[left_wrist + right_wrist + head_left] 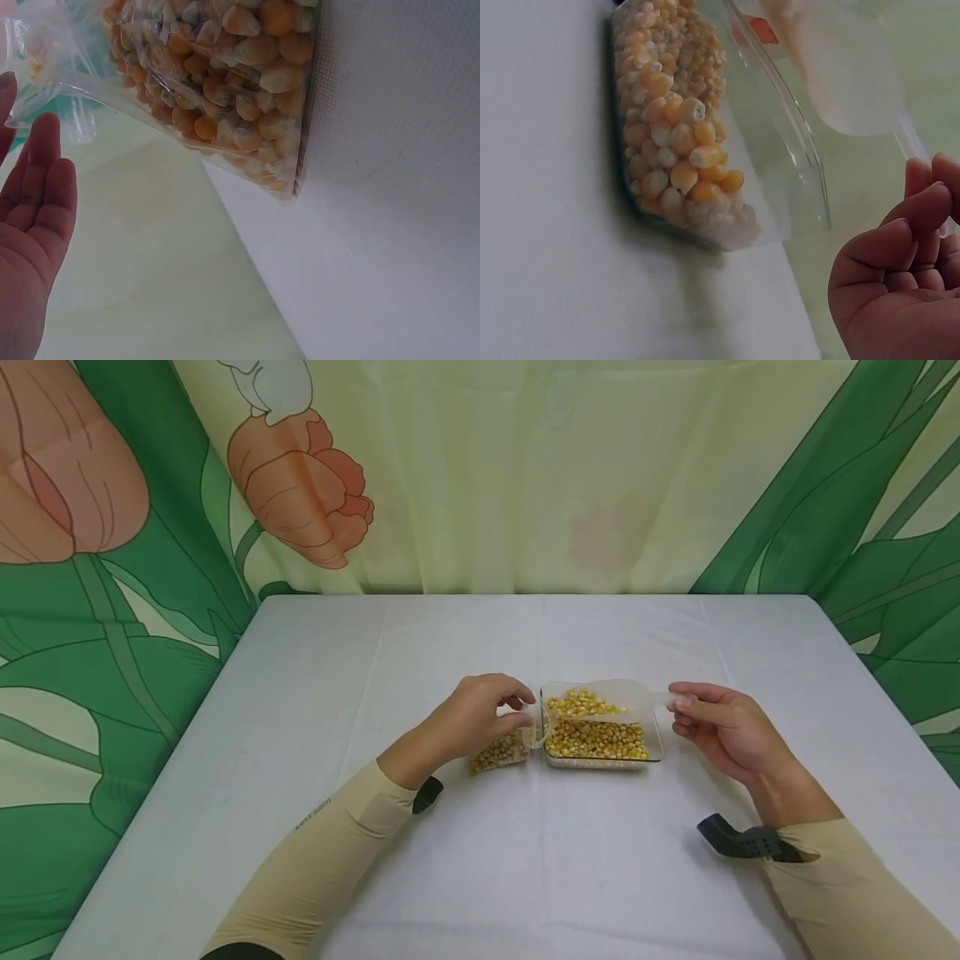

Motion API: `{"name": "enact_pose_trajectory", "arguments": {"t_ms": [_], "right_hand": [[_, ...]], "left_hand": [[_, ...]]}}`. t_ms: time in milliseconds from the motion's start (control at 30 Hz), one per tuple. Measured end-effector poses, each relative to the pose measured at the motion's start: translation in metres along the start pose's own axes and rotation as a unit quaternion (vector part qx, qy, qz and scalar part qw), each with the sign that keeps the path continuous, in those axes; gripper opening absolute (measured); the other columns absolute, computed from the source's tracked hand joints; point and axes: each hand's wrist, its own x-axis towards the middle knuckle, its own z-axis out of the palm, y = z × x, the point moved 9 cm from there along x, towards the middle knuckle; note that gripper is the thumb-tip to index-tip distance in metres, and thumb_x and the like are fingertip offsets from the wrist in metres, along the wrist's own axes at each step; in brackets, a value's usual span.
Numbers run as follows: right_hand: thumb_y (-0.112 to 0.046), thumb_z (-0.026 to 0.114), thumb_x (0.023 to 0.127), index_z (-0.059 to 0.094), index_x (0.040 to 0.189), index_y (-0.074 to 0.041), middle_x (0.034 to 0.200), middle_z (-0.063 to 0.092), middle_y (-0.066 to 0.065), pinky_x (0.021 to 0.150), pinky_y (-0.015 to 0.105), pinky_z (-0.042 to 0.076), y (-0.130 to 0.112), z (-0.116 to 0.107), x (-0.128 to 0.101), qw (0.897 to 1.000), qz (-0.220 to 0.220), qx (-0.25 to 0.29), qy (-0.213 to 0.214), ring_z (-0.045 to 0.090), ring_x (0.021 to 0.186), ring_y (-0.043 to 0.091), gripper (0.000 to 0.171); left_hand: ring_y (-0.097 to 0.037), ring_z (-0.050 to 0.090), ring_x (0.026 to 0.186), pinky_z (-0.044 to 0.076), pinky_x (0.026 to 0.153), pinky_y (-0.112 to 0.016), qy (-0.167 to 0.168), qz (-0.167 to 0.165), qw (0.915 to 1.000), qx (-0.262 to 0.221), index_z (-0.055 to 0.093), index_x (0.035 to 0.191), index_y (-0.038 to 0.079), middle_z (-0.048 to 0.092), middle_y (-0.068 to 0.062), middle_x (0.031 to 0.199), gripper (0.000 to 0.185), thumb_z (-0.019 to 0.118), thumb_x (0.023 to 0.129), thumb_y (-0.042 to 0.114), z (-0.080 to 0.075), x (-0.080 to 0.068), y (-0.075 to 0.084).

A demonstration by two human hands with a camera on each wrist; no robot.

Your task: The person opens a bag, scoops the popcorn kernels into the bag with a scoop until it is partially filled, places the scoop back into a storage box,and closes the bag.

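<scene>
My left hand [487, 714] pinches the upper edge of a clear plastic bag [498, 755], which stands on the table with corn kernels in its lower part. In the left wrist view the bag [225, 82] shows its kernels up close, and its mouth spreads near the fingertips. Just right of the bag is a rectangular glass container [810, 165] holding loose corn kernels [596, 742]. Above its far half, my right hand [723, 727] holds a translucent white scoop [637, 697] by the handle, between thumb and fingers. More kernels [579, 702] lie in the scoop, toward the bag.
A white cloth covers the table [420, 643]. Behind it hangs a curtain [525, 477] printed with flowers and leaves. Dark straps [750, 842] sit at both wrists, over beige sleeves.
</scene>
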Motion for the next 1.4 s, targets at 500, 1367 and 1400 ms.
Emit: {"name": "enact_pose_trajectory", "arguments": {"t_ms": [500,1367,1400], "right_hand": [[0.005,0.048,0.103,0.076,0.105,-0.009,0.092,0.070,0.003,0.075,0.023,0.054,-0.010,0.025,0.009,0.999,-0.009,-0.030,-0.036,0.063,0.081,0.014,0.030],[-0.010,0.061,0.101,0.066,0.118,0.004,0.094,0.065,-0.007,0.074,0.020,0.050,-0.042,0.048,0.009,0.927,-0.033,-0.373,0.018,0.056,0.082,0.016,0.023],[-0.011,0.061,0.101,0.064,0.120,0.007,0.094,0.065,-0.007,0.075,0.021,0.050,-0.042,0.048,0.009,0.922,-0.032,-0.385,0.021,0.056,0.083,0.016,0.027]], "left_hand": [[-0.016,0.067,0.098,0.051,0.088,-0.027,0.002,0.008,1.0000,0.002,0.072,0.113,0.006,0.071,-0.003,0.108,0.024,0.075,0.092,0.017,-0.001,0.001,0.000],[-0.016,0.067,0.097,0.051,0.087,-0.026,0.004,0.020,0.9998,0.005,0.072,0.111,0.006,0.071,-0.004,0.105,0.022,0.075,0.093,0.017,-0.001,0.002,0.003],[-0.016,0.067,0.097,0.051,0.088,-0.026,0.004,0.019,0.9998,0.004,0.072,0.111,0.006,0.071,-0.004,0.105,0.021,0.074,0.093,0.017,0.000,0.002,0.003]]}}
